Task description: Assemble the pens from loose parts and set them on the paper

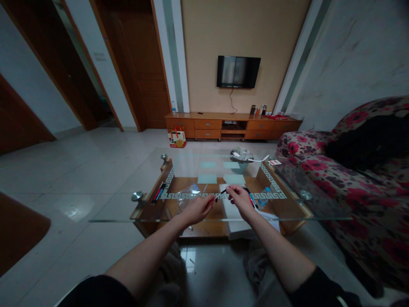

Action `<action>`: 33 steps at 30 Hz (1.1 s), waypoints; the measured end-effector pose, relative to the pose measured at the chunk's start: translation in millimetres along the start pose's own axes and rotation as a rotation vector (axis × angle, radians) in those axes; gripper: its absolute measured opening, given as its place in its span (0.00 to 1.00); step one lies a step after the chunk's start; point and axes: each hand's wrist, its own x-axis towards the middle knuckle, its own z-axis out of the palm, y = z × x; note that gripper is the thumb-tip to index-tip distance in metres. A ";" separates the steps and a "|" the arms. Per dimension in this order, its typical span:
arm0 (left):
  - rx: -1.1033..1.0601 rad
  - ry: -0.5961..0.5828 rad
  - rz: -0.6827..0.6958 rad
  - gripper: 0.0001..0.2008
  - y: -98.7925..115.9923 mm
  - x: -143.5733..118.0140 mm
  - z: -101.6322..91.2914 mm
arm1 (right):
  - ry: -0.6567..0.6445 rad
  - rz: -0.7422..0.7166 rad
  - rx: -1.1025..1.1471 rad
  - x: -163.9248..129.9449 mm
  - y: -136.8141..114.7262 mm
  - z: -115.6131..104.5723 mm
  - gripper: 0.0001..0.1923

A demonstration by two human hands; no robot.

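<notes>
Over the glass table (pixel 110 209), a slim black pen (pixel 221 195) spans the gap between my two hands. My left hand (pixel 202 209) is closed, its fingertips pinching the pen's lower left end. The upper right end is pinched between the thumb and fingers of my right hand (pixel 239 198). Whether the pen is one piece or two parts, I cannot tell. Several red, blue and black pens (pixel 157 194) lie to the left. More pens (pixel 253 200) lie beside my right hand. A crumpled clear plastic bag (pixel 188 192) is just beyond my left hand.
Under my right forearm is a white box (pixel 234 219), with a plastic bottle (pixel 264 197) to its right. A filled wastebasket (pixel 240 164) shows beyond the glass. A flowered sofa (pixel 306 160) flanks the right side. A paper bag (pixel 177 138) stands by the TV cabinet (pixel 207 124).
</notes>
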 end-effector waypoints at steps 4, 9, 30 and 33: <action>0.020 0.006 -0.006 0.18 -1.0 -0.5 1.1 | -0.020 0.012 -0.010 -0.8 -0.8 1.2 0.24; 0.054 -0.003 0.014 0.25 -2.7 -1.3 0.9 | -0.027 -0.001 -0.013 -2.4 -3.8 2.4 0.24; 0.059 0.002 0.020 0.25 -6.1 -0.9 2.1 | 0.014 -0.006 0.021 1.2 2.3 -0.4 0.21; 0.051 0.006 0.020 0.24 -4.8 -0.9 1.4 | 0.045 -0.002 0.030 3.6 3.2 -1.4 0.21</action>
